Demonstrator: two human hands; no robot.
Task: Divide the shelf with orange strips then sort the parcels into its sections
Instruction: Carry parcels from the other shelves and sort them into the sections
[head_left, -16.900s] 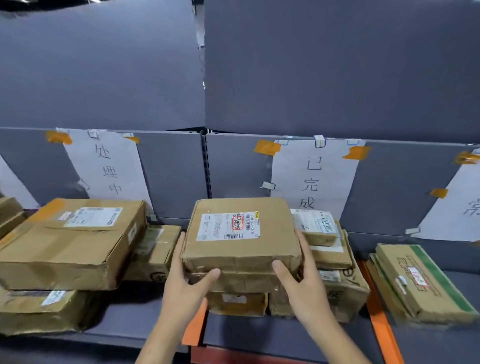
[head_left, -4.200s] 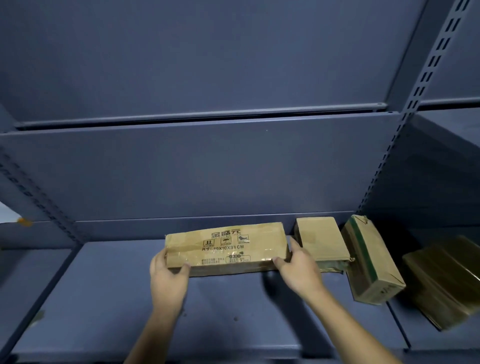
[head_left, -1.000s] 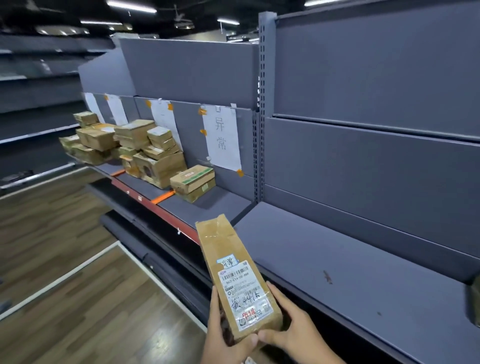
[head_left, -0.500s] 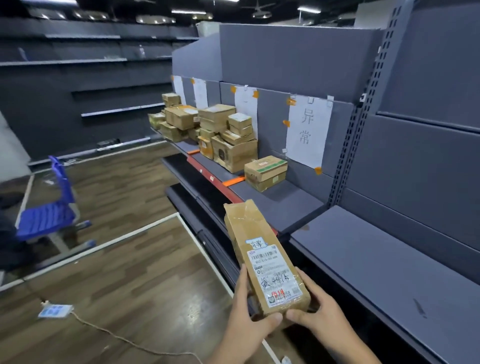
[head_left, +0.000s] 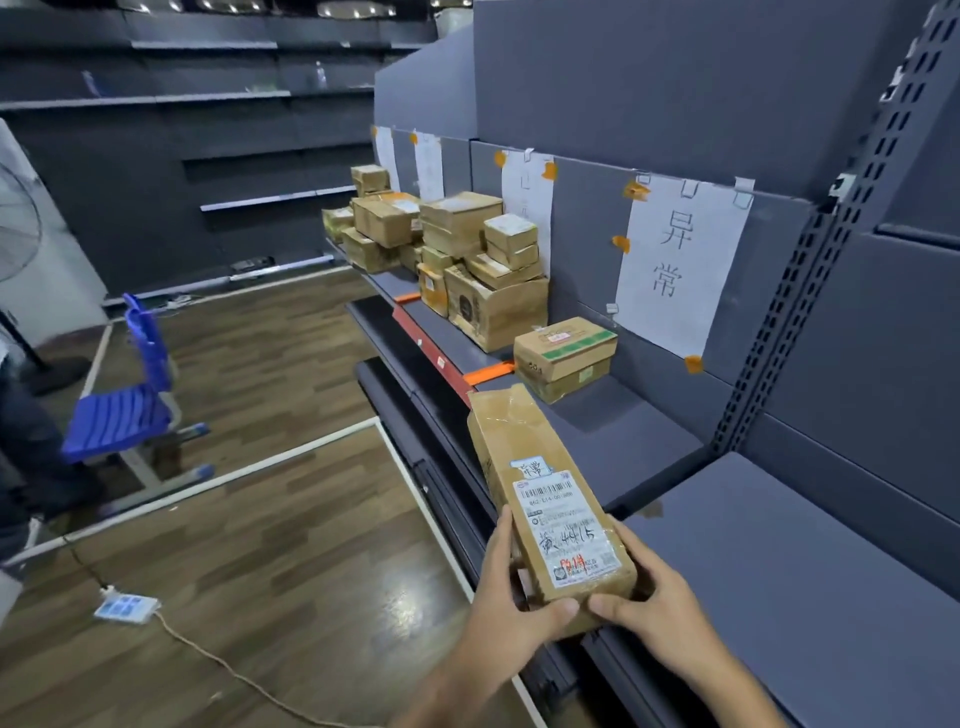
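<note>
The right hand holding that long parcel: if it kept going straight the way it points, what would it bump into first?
Probably the box with the green stripe on the shelf; depth is hard to judge. The right hand and left hand grip the long parcel.

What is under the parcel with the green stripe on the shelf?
The green-striped parcel lies on another cardboard parcel, which rests on the shelf. Most of the lower one is covered.

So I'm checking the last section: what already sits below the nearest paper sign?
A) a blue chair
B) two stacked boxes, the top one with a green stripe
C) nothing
B: two stacked boxes, the top one green-striped, sit on the shelf below the nearest paper sign.
</note>
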